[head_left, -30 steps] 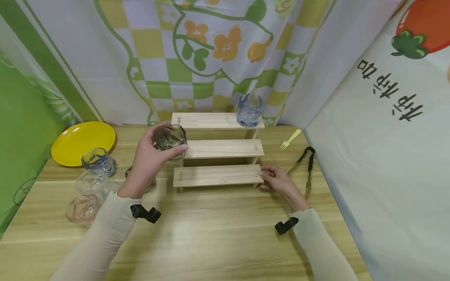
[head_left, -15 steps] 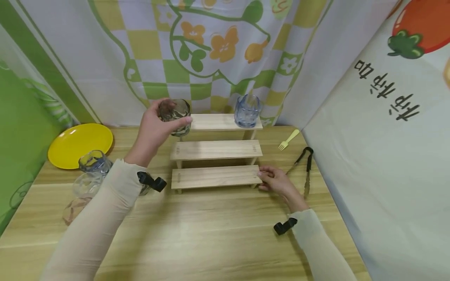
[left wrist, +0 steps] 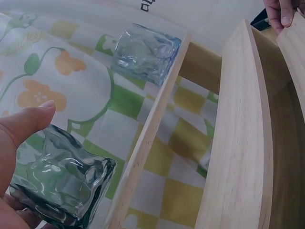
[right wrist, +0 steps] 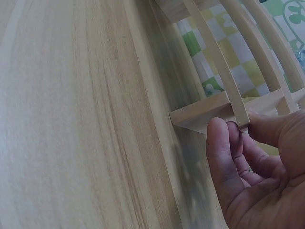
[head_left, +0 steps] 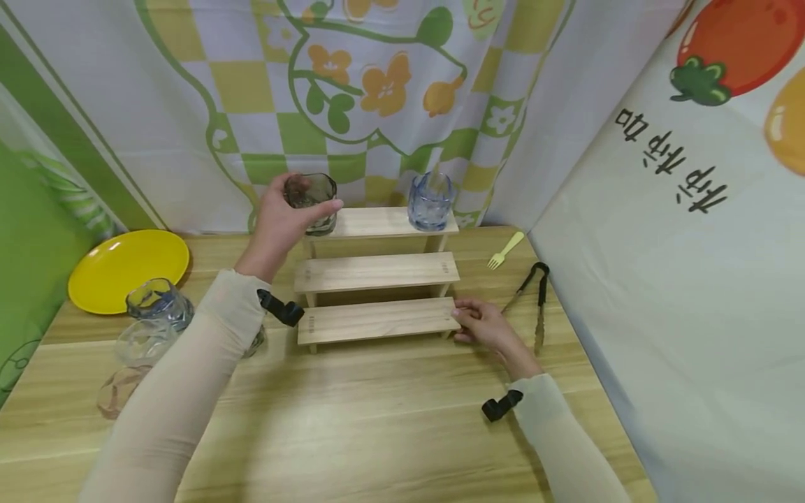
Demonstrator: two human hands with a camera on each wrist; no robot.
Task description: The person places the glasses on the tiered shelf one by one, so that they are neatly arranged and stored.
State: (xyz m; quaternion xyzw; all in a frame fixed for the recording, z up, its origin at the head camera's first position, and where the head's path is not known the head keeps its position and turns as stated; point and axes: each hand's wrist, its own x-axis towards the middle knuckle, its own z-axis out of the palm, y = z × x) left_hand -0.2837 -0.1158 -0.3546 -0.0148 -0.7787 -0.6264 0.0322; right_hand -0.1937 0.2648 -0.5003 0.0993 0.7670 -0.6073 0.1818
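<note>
A smoky grey glass tumbler (head_left: pixel 322 222) is gripped between the thumb and fingers of my left hand (head_left: pixel 274 227). It is at the left end of the top step of a three-step wooden rack (head_left: pixel 377 270); I cannot tell whether its base touches the board. In the left wrist view, the tumbler (left wrist: pixel 62 176) appears beside the top board's edge. My right hand (head_left: pixel 490 332) pinches the right end of the lowest step, thumb above and fingers below, as the right wrist view shows. A light blue glass (head_left: pixel 430 204) stands at the top step's right end.
On the left of the table are a yellow plate (head_left: pixel 126 262), a blue glass (head_left: pixel 160 304), a clear glass (head_left: pixel 141 342) and a pink glass (head_left: pixel 119 391). Another dark glass (head_left: pixel 254 342) is partly behind my left forearm. At right lie a yellow fork (head_left: pixel 506 250) and black-handled tongs (head_left: pixel 541 297).
My left hand has carried the grey tumbler up and away from me, from beside the middle step to the top step. The right hand keeps its hold on the lowest step.
</note>
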